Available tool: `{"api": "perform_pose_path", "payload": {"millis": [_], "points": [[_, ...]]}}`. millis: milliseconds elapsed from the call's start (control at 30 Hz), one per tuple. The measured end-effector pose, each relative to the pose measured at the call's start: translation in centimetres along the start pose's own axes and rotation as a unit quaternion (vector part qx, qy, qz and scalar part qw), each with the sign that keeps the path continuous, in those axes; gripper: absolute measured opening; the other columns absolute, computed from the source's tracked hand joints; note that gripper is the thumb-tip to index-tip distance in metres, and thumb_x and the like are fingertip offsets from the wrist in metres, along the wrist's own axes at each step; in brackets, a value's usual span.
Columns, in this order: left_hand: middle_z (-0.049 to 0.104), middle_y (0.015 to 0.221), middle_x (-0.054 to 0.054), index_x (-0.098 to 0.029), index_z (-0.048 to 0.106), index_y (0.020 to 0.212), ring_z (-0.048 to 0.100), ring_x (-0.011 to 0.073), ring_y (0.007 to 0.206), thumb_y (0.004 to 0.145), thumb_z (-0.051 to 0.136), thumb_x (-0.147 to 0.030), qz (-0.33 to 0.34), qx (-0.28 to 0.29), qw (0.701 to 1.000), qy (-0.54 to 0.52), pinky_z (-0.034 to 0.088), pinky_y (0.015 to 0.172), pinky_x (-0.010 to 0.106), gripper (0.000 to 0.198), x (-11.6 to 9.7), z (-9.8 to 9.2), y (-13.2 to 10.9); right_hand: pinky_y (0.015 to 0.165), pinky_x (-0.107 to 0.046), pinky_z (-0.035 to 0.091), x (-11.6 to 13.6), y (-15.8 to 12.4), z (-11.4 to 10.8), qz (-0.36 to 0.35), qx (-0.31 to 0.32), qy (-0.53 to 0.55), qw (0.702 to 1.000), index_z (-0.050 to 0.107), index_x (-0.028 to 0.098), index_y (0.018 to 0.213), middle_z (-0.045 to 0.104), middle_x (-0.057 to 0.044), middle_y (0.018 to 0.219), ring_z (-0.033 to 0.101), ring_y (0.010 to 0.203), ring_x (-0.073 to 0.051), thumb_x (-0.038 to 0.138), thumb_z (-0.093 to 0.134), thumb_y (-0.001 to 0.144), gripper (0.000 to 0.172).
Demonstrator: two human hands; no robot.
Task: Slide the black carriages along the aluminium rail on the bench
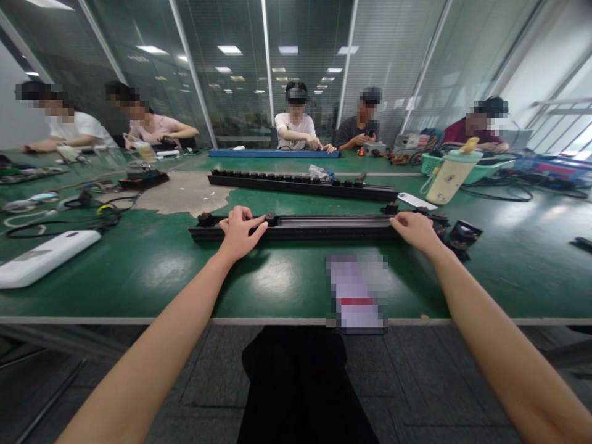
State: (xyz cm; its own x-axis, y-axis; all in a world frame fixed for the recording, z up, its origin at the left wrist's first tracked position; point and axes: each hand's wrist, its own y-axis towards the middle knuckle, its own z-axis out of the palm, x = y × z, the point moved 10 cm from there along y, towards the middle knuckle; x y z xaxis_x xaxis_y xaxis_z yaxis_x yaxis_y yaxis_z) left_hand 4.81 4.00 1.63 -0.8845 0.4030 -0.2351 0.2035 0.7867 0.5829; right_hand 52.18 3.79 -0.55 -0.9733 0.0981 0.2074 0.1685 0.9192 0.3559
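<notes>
A long black rail (324,231) with a lighter channel along its top lies crosswise on the table before me. My left hand (240,233) is over its left part, thumb and index finger closed at a small black module (271,218) seated in the channel. The hand hides part of the rail there. Another black module (205,219) sits at the rail's left end. At the opposite end, my right hand (414,229) pinches the rail with bent fingers. Several loose black modules (464,233) lie just beyond that hand, partly hidden by it.
Behind stands a second black rail (300,185) carrying a row of modules. A phone (356,296) overhangs the front table edge. A white device (49,256) and cables (65,225) lie left; a cream tumbler (453,176) and green basket (490,169) are right. Several people sit across the table.
</notes>
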Motion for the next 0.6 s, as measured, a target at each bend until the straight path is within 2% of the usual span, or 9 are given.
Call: {"api": "perform_pose_path", "payload": {"millis": [600], "points": [[0.047,0.115,0.009,-0.030,0.077,0.124,0.045,0.0299,0.117,0.099,0.052,-0.051,-0.002,0.009,1.000,0.000,0.031,0.101,0.051,0.041,-0.10,0.09,-0.03,0.078,-0.040,0.041,-0.05,0.00,-0.06,0.005,-0.004,-0.001,1.000,0.074,0.020,0.089,0.075,-0.014,0.094,0.065,0.092,-0.032,0.043,0.044,0.091,0.038]]}}
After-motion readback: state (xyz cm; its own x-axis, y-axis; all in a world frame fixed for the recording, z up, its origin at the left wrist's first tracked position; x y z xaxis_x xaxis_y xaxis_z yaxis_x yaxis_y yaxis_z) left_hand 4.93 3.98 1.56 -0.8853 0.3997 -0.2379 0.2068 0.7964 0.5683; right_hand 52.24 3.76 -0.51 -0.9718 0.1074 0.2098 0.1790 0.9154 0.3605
